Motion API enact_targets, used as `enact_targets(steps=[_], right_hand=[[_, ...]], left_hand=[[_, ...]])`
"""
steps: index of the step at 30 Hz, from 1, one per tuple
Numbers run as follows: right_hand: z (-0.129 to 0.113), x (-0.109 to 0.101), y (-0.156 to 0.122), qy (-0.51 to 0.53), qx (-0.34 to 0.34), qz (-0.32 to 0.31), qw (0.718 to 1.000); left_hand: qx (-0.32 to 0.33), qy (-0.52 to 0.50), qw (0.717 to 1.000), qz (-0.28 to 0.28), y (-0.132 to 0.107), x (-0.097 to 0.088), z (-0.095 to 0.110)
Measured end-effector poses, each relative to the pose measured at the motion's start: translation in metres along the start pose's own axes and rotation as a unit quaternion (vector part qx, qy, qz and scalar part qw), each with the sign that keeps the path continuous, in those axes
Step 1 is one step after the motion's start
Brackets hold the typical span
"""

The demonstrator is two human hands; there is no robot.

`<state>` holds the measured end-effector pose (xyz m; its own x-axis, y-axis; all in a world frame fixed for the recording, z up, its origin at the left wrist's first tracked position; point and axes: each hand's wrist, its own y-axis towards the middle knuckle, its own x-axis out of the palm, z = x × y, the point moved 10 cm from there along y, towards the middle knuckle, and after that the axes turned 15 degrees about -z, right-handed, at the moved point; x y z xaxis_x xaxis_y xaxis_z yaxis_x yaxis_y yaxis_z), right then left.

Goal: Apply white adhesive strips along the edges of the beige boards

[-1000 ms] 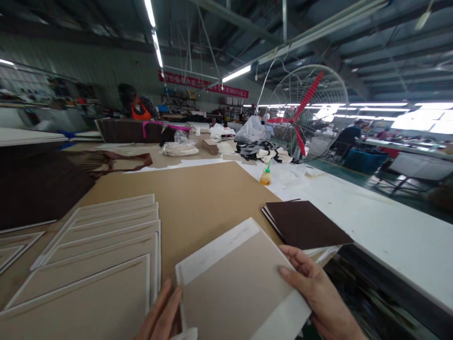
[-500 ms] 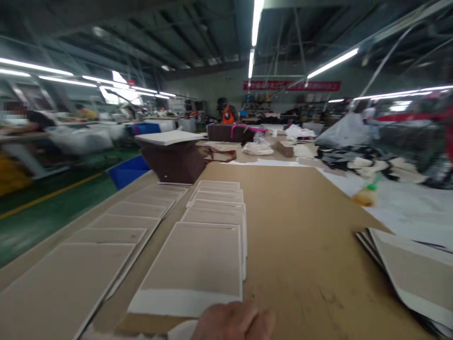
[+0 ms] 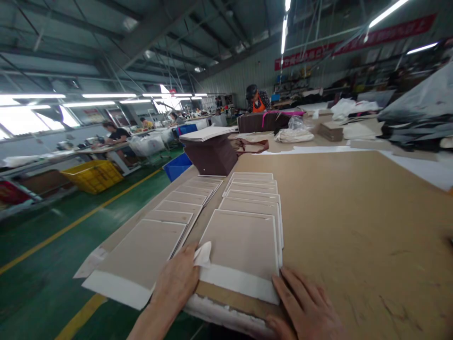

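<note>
Two overlapping rows of greyish-beige panels with white edges lie on the brown tabletop. My left hand (image 3: 180, 275) is closed on a small white piece of cloth or paper (image 3: 203, 255), at the lower left corner of the front panel (image 3: 240, 245) in the right row. A white strip runs along that panel's near edge. My right hand (image 3: 307, 304) rests on the table with its fingers apart, the fingertips at the panel's lower right corner. The left row (image 3: 141, 248) extends beside my left hand, its nearest panel reaching over the table edge.
A dark brown stack (image 3: 210, 156) topped with pale sheets stands beyond the rows. The brown board (image 3: 336, 226) spreads to the right. Left of the table are a blue bin (image 3: 177, 166), green floor and a yellow crate (image 3: 94, 176). A person in an orange apron (image 3: 259, 105) works farther back.
My view has swung left, so the rows appear farther right. Both hands now show at the front panel, where only one hand was visible at its near edge before.
</note>
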<state>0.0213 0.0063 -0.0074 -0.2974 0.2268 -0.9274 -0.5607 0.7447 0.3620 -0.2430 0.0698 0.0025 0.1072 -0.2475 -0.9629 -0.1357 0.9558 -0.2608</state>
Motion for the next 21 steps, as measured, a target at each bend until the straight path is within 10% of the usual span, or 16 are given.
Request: enact_targets(steps=[11,13,18,21], right_hand=[[0.013,0.026,-0.014,0.209,0.086,-0.015,0.974],[0.023,0.027,-0.012,0.345,0.15,-0.014,0.927],[0.023,0.038,0.011,0.686,0.212,0.006,0.696],[0.031,0.03,0.016,0.667,0.246,0.054,0.701]], left_hand=[[0.054,-0.036,0.997,0.036,0.002,0.001,-0.003],[0.047,-0.047,0.997,0.04,0.001,-0.003,-0.006],[0.026,-0.071,0.996,0.046,-0.004,-0.009,-0.013],[0.015,-0.072,0.996,0.053,-0.014,-0.009,-0.02]])
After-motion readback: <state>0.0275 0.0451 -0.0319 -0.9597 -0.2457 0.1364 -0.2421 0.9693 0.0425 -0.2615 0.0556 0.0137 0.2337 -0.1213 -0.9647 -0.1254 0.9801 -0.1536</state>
